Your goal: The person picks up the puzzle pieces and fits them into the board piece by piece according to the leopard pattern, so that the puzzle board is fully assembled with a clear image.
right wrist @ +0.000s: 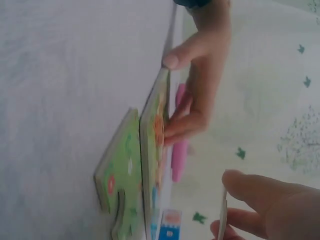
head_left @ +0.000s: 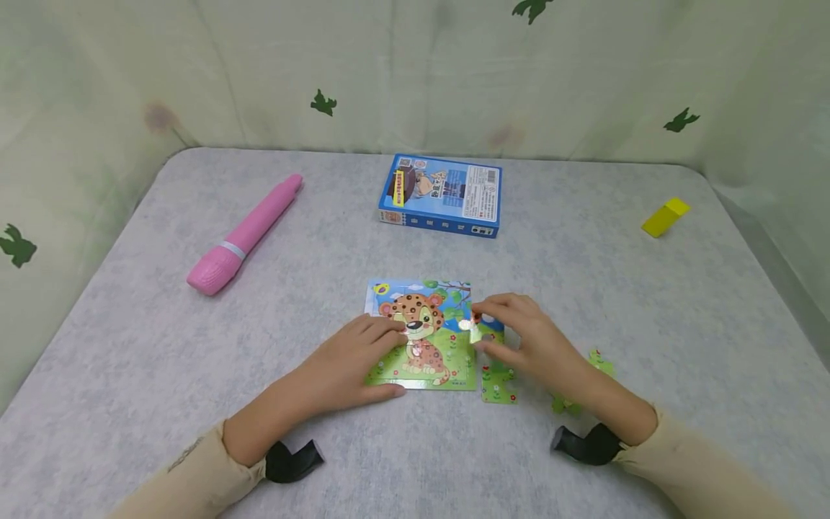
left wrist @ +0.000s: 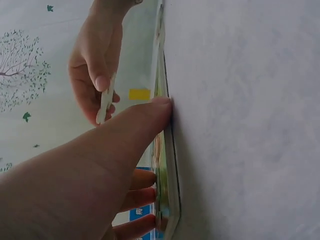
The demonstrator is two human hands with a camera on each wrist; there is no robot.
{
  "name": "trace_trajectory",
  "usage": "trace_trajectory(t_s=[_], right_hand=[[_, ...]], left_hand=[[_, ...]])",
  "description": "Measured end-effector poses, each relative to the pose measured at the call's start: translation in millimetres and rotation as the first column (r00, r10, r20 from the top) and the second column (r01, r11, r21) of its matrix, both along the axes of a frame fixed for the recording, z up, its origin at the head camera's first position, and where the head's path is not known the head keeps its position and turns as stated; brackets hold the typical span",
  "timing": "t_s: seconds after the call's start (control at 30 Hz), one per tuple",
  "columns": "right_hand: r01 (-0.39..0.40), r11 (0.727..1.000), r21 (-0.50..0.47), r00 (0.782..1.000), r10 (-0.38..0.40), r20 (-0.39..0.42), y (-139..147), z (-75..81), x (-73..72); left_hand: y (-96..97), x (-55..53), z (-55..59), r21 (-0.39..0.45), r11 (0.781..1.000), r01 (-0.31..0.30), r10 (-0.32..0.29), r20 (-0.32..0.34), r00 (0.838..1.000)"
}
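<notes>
A leopard-cub jigsaw puzzle [head_left: 454,360] lies flat in its board at the middle of the table. My left hand [head_left: 353,364] rests on its left side, fingertips on the picture and thumb [left wrist: 145,117] along the near edge. At the right edge of the board, my right hand [head_left: 528,331] pinches a puzzle piece [right wrist: 223,215] between thumb and fingers. In the left wrist view this puzzle piece [left wrist: 106,102] is raised above the board. A green loose piece [head_left: 498,388] lies right beside the board. More green pieces [head_left: 603,360] are partly hidden by my right forearm.
A blue box [head_left: 447,194] lies behind the puzzle. To the left is a pink microphone-shaped object [head_left: 249,234]; a small yellow object [head_left: 666,218] sits at the far right. A pale curtain with green bird shapes [head_left: 323,103] hangs behind the table.
</notes>
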State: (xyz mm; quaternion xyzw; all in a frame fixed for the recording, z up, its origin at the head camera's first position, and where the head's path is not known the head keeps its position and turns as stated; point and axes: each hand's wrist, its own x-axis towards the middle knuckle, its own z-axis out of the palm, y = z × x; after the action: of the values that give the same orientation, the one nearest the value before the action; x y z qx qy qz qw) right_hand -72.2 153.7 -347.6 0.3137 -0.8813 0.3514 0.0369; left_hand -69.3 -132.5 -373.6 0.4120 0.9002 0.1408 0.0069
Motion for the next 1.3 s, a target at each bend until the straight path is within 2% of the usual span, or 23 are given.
trace_trajectory(t_s=[0.1,0.27,0.53,0.7,0.83,0.9,0.97,1.03,1.13,1.2,1.3], right_hand=[[-0.021,0.999,0.042,0.999,0.019,0.044,-15,-5.9,-3.0],[-0.024,0.987,0.156,0.992,0.004,0.126,-31,-14.7,-9.3],[-0.028,0.984,0.173,0.997,0.015,0.077,-41,-22.0,-17.6],[-0.039,0.979,0.199,0.998,0.028,0.058,-41,-21.5,-21.0],[-0.087,0.964,0.252,0.993,0.062,0.105,-37,-18.6,-23.0],[-0.127,0.957,0.261,0.983,0.086,0.164,-34,-17.4,-23.2],[-0.153,0.961,0.230,0.967,0.097,0.235,-29,-17.4,-22.7],[-0.157,0.975,0.160,0.948,0.103,0.302,-23,-16.4,-20.4],[-0.118,0.993,0.029,0.927,0.099,0.361,-13,-13.5,-13.6],[-0.088,0.996,-0.021,0.926,0.090,0.366,-6,-10.0,-6.9],[-0.055,0.998,-0.038,0.940,0.064,0.336,5,-5.1,4.7]], left_hand=[[4.1,-1.3,3.0,-0.045,0.999,0.001,-0.002,-0.021,1.000],[10.0,-3.6,6.7,-0.107,0.994,-0.012,0.009,-0.029,1.000],[13.0,-7.4,10.0,-0.147,0.989,-0.011,0.000,-0.070,0.998],[13.2,-8.2,11.8,-0.173,0.985,-0.009,-0.002,-0.063,0.998],[13.2,-7.2,13.1,-0.172,0.985,-0.018,0.013,-0.032,0.999],[13.2,-6.7,12.9,-0.166,0.986,-0.026,0.024,-0.016,1.000],[13.5,-5.8,11.9,-0.150,0.988,-0.037,0.037,-0.001,0.999],[13.7,-4.6,10.0,-0.128,0.990,-0.056,0.058,0.012,0.998],[13.1,-1.3,6.3,-0.098,0.991,-0.090,0.094,0.029,0.995],[11.4,1.6,4.1,-0.076,0.991,-0.112,0.115,0.036,0.993],[6.4,5.5,2.0,-0.040,0.990,-0.136,0.137,0.031,0.990]])
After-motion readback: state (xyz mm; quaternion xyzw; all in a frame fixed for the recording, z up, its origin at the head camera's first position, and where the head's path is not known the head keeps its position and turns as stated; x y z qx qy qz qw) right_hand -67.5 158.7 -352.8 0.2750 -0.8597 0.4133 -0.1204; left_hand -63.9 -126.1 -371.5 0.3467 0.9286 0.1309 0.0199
